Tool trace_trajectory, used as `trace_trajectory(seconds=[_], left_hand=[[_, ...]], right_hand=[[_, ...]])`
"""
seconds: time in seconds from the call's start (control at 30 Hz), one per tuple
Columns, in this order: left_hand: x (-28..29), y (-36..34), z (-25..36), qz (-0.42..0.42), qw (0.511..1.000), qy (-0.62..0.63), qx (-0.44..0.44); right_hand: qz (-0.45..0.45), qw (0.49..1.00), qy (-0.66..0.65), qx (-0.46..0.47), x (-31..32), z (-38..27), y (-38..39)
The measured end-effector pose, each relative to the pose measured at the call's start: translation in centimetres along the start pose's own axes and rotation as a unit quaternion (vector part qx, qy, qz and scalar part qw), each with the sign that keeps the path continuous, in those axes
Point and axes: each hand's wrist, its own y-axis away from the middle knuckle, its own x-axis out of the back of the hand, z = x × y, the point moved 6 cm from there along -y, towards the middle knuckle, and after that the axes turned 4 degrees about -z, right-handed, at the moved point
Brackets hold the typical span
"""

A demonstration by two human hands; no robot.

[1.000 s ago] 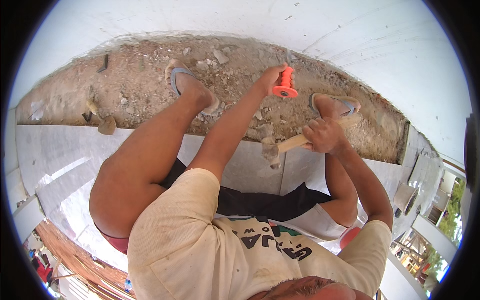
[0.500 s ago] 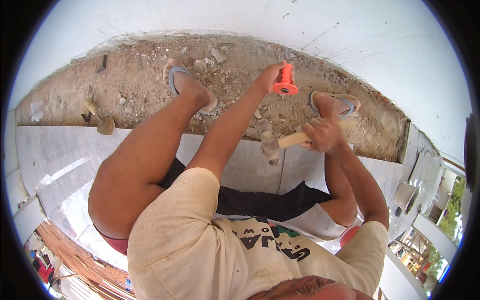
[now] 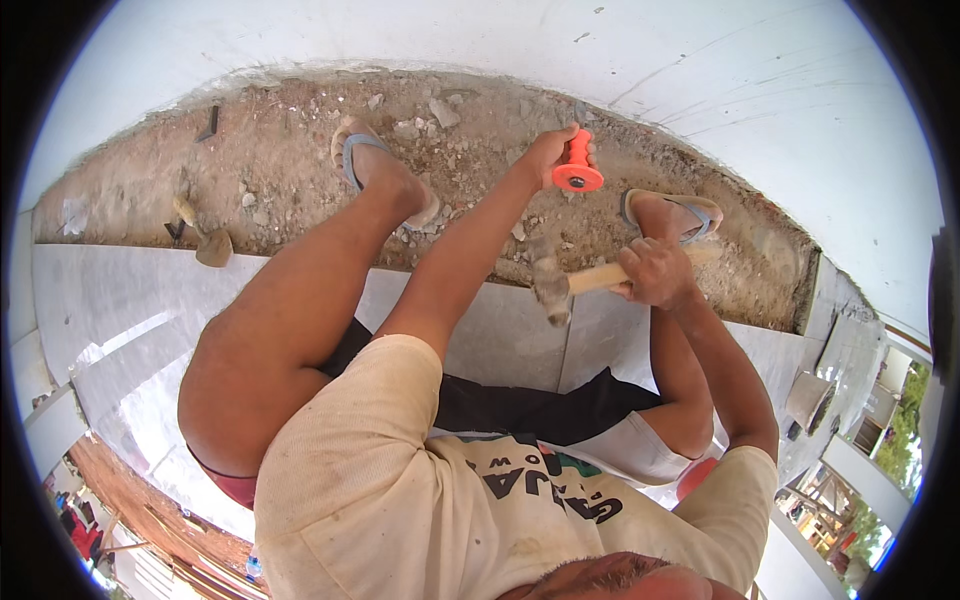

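Observation:
My left hand [image 3: 549, 156] is wrapped round the orange grip of a chisel [image 3: 577, 166] with a round guard at its struck end. The chisel points away from me toward the foot of the white wall; its tip is hard to make out against the rubble. In my right hand [image 3: 657, 271], closed round the wooden handle, is a hammer [image 3: 551, 286]. Its blurred metal head hangs left of that hand, nearer to me than the chisel's guard and apart from it.
A strip of bare dirt and rubble [image 3: 290, 160] runs along the white wall [image 3: 480, 40], with my sandalled feet on it. A trowel [image 3: 213, 247] lies at the left. Grey tiles [image 3: 505, 335] border the strip. A pale bucket [image 3: 811, 398] stands at the right.
The hammer head has shifted slightly right, along with my right hand. The chisel stays in nearly the same place, and the whole view has moved a little.

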Motion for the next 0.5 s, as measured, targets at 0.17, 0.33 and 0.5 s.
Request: trace_trajectory(seconds=[0.17,0.33,0.5], left_hand=[[0.7,-0.2,0.1,-0.016,1.000,0.001,-0.009],[0.4,0.5,0.0,0.032,0.999,-0.034,-0.010],[0.2,-0.4,-0.4,0.010,1.000,-0.013,0.015]], right_hand=[[0.005,0.984,0.057,-0.167,0.3,2.0,0.2],[0.003,0.998,-0.061,-0.018,3.3,-4.3,-1.0],[-0.023,0.997,0.028,-0.069,0.1,2.0,-0.3]])
